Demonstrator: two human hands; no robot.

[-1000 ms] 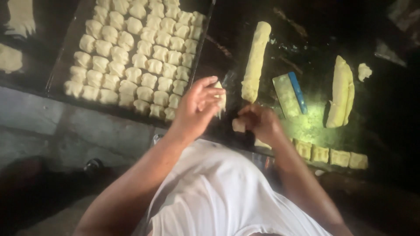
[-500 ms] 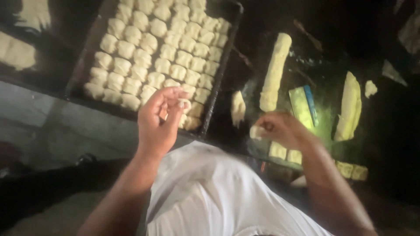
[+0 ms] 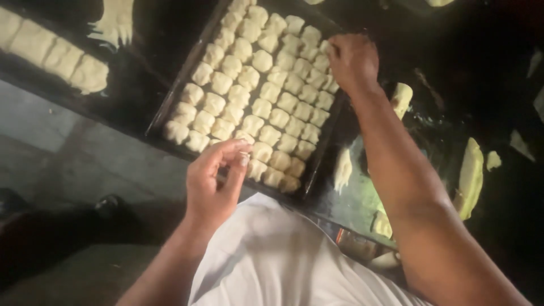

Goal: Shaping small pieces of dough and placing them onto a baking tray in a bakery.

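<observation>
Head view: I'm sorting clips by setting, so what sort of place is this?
Probably a bakery workbench: a dark tray packed with rows of dough pieces, a dough log alongside, and the right hand at the tray.

View: we have a single head camera, no second view to share the scene with.
Direction: we look steeply down over the white-clad chest onto the dark worktable (image 3: 442, 107).
Distance: close, at arm's reach.
Framing: baking tray (image 3: 187, 76) far left, left hand (image 3: 212, 184) near, right hand (image 3: 352, 59) far.
</observation>
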